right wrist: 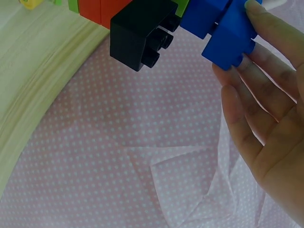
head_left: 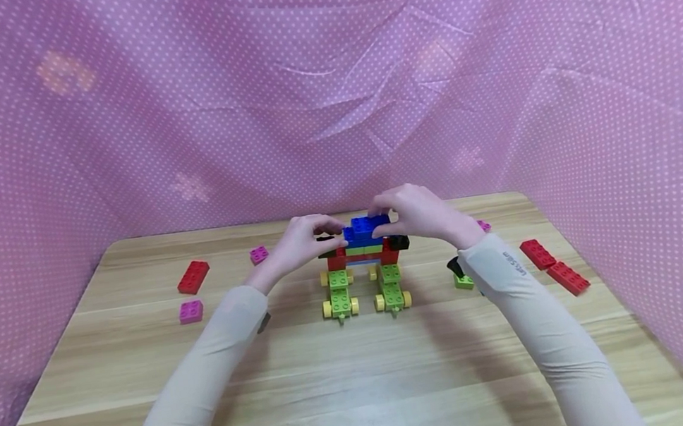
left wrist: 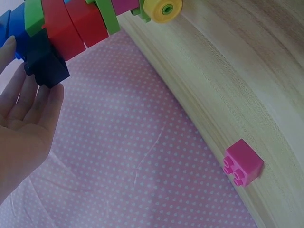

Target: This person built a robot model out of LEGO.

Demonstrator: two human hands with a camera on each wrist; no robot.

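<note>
One wooden table [head_left: 362, 381], its near corners cut off by the frame, walled on three sides by pink dotted cloth [head_left: 328, 101]. No containers present.

One brick model [head_left: 364, 267] at table centre: blue brick [head_left: 367, 226] on top, green and red layers beneath, black bricks at both ends, two green wheeled bases with yellow wheels in front. Its rear is hidden by the hands.

Left hand [head_left: 303, 242]: fingers curled onto the model's left end, tips against the black brick [left wrist: 45, 66]; the thumb's placement is hard to make out.

Right hand [head_left: 418, 214]: fingertips [right wrist: 259, 19] pinch the blue brick from above, fingers close together.

Loose pieces: three red bricks [head_left: 193, 277], [head_left: 537, 253], [head_left: 568, 278]; two pink bricks at left [head_left: 190, 311], [head_left: 259, 254]; one pink brick [head_left: 484, 226] largely hidden behind the right wrist; one small green-and-black piece [head_left: 461, 275], partly covered by the sleeve.
</note>
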